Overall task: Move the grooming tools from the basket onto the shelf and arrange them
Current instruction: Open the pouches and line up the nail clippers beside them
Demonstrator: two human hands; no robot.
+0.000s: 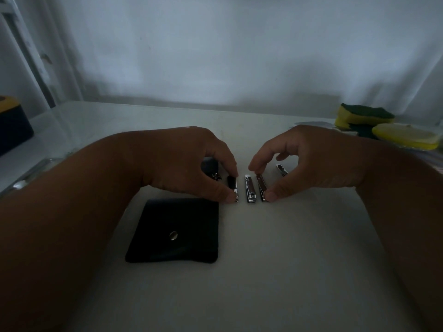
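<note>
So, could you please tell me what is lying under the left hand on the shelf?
Under the left hand, thumb and forefinger pinch a nail clipper. Behind it, a dark pouch-like item with a metal bit shows partly; the hand covers the rest, so I cannot identify it.

Four nail clippers lie on the white shelf point(287, 236): the first clipper point(233, 188) at the left, pinched by the left hand point(191, 164); the second clipper point(249, 189) lying free in the middle; the third clipper point(261, 188) pinched by the right hand point(299, 161); and the fourth clipper point(282, 169) further back on the right. Two hands, then, each on one clipper. One flat black pouch point(176, 232) with a single metal snap sits in front. Behind the left hand a second dark thing point(211, 167) shows only in part; I cannot tell what it is. Two yellow sponges: one sponge with a green top point(364, 115) and one plain yellow sponge point(405, 138). One dark container point(13, 128) at far left.
</note>
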